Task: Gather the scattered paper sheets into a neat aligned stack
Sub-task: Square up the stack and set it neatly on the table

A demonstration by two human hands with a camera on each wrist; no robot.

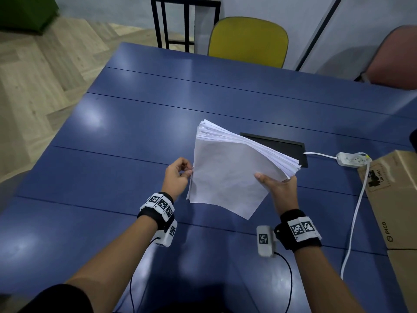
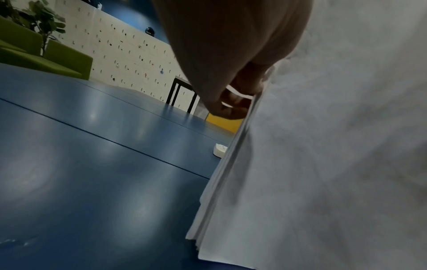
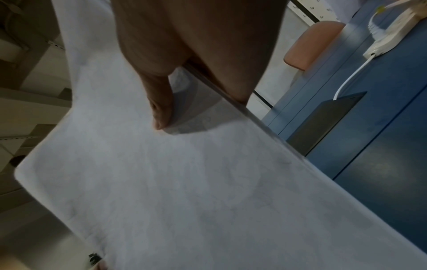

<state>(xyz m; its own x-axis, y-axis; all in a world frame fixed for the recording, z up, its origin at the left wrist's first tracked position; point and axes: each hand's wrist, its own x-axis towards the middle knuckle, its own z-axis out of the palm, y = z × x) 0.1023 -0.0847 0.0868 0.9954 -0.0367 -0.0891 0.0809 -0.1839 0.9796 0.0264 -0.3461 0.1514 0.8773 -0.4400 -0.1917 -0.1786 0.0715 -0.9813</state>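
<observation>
Head view: right hand (image 1: 278,185) carries the paper stack (image 1: 230,175) clear of the blue table (image 1: 126,136), thumb lying across the near face, fingers hidden behind the sheets; the right wrist view confirms the thumb (image 3: 159,117) pressed flat on the top sheet close to one edge. The grip sits at the stack's right edge, so the whole bundle extends leftward and away from that hand, tilted up on edge, far corner highest. Sheets fan out along the upper right edge, so alignment is judged incomplete. Left hand (image 1: 177,177) is at the opposite, left edge, fingers curled and pinching the edge of the sheets; the left wrist view shows the fingertips (image 2: 238,107) against the layered edge. Both hands flank the stack across its width. Judgement: the next move is squaring, which likely needs the lower edge tapped down on the table directly beneath the grip. No loose sheets visible on the table.
</observation>
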